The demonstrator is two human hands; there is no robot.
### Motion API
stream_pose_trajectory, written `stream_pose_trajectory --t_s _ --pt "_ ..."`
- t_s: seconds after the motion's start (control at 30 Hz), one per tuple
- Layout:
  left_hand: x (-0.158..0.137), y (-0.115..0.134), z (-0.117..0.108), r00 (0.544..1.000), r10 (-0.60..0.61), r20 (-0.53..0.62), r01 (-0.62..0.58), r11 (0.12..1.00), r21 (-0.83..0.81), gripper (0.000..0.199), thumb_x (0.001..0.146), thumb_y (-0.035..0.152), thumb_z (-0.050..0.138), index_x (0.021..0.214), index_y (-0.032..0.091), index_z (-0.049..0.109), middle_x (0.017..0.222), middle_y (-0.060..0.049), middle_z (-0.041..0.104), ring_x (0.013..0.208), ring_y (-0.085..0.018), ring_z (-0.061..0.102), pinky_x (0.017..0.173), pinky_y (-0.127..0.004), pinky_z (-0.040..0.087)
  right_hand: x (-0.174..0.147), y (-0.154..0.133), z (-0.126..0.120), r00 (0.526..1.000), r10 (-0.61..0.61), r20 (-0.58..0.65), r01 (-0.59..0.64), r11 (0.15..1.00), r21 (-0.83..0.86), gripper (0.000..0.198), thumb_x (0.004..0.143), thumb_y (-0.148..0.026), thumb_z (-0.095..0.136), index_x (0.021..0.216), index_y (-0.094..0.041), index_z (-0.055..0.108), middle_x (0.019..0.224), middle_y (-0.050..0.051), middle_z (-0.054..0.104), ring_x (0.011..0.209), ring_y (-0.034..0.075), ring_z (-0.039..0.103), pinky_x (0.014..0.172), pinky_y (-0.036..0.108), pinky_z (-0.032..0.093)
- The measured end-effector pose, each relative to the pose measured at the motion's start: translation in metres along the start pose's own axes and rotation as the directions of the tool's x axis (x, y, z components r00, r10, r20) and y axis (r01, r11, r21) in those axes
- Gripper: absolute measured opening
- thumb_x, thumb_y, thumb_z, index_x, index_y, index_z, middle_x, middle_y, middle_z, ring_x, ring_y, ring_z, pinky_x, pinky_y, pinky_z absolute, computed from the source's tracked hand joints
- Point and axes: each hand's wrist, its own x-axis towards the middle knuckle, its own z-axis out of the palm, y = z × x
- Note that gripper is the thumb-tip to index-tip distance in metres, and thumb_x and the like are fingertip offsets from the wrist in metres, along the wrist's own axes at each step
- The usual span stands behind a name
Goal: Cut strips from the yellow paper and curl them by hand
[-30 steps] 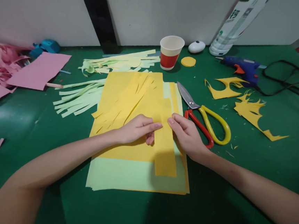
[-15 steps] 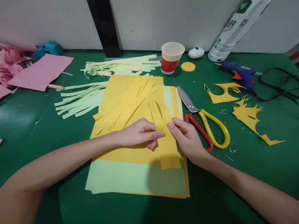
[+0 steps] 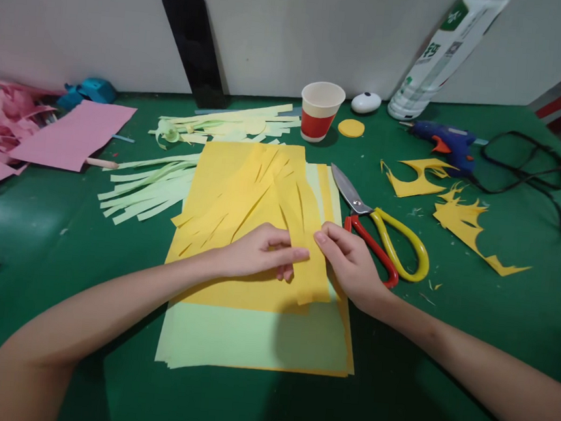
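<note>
A yellow paper strip [image 3: 311,275] is pinched between my hands, its lower end tilted over the paper stack. My left hand [image 3: 264,252] is closed on the strip's left edge, thumb on top and other fingers partly underneath. On the opposite edge, my right hand [image 3: 354,263] grips it between thumb and fingertips. Beneath them, several slit yellow strips [image 3: 247,198] lie across a yellow sheet [image 3: 216,159], which rests on light green sheets [image 3: 249,342]. Scissors [image 3: 359,207] with one red and one yellow handle lie just beyond my right hand.
Light green fringed strips [image 3: 147,189] lie left of the stack. Behind it stand a paper cup [image 3: 316,119] and a leaning black phone [image 3: 196,52]. A blue glue gun [image 3: 443,143], its cable and yellow scraps [image 3: 466,220] occupy the right. Pink paper [image 3: 73,137] is at left.
The strip's lower end has shifted slightly up and left and looks more curled. Both hands keep nearly the same hold; the whole view has moved a little.
</note>
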Motion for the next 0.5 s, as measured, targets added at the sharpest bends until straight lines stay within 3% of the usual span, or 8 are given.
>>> stream_pose_trajectory --t_s 0.1,0.5 --pt "-0.0001 0.0005 -0.0005 0.999 0.016 0.048 -0.021 0.994 0.103 0.04 0.085 0.031 0.046 0.052 0.012 0.057 0.048 -0.002 0.061 0.043 -0.005 0.052 0.045 -0.014 0.041 -0.0002 0.0007 0.0005 1.0 0.002 0.005 -0.002 1.0 0.007 0.036 0.082 -0.039 0.044 0.054 -0.022 0.029 0.047 -0.006 0.028 0.045 0.009 0.029 0.042 0.024 0.024" --pt "0.0025 0.0009 0.0008 0.999 -0.02 -0.05 0.018 0.999 -0.035 0.038 0.085 0.027 0.045 0.051 0.013 0.053 0.044 0.001 0.057 0.046 -0.007 0.057 0.051 -0.016 0.047 0.0004 0.0039 -0.0001 0.999 0.029 0.026 -0.031 0.996 0.081 0.034 0.082 -0.038 0.045 0.055 -0.021 0.032 0.05 -0.006 0.033 0.046 0.009 0.035 0.044 0.024 0.03"
